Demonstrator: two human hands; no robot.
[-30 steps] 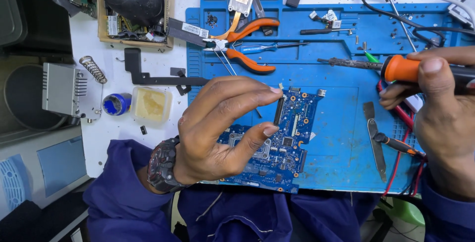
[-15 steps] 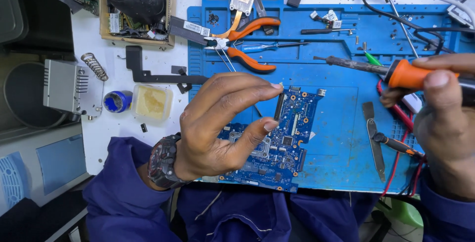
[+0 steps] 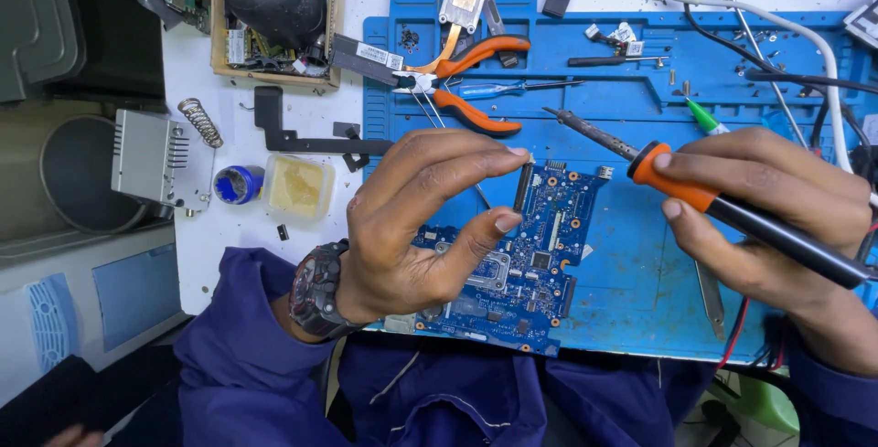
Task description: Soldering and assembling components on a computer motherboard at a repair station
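At centre frame the left hand (image 3: pixel 412 228) pinches a thin dark connector strip (image 3: pixel 522 186) between forefinger and thumb, upright over the blue circuit board (image 3: pixel 530 269), seemingly to keep it clear for inspection. The right hand (image 3: pixel 768 218), at right, is closed around an orange-collared soldering iron (image 3: pixel 704 196), tip aimed up-left, away from the board. Both rest over a blue repair mat (image 3: pixel 622 72) on a cluttered white bench (image 3: pixel 238 228); orange-handled pliers (image 3: pixel 466 77) lie above.

1. The place is an electronics repair workshop, seen at one bench.
2. A blue repair mat (image 3: pixel 640 273) with moulded compartments covers the white bench top (image 3: pixel 238 255).
3. A bare blue circuit board (image 3: pixel 530 273) lies on the mat.
4. A soldering iron (image 3: pixel 732 209), orange-handled pliers (image 3: pixel 466 81), tweezers (image 3: pixel 709 296) and a small tub of yellow flux (image 3: pixel 297 186) lie about.
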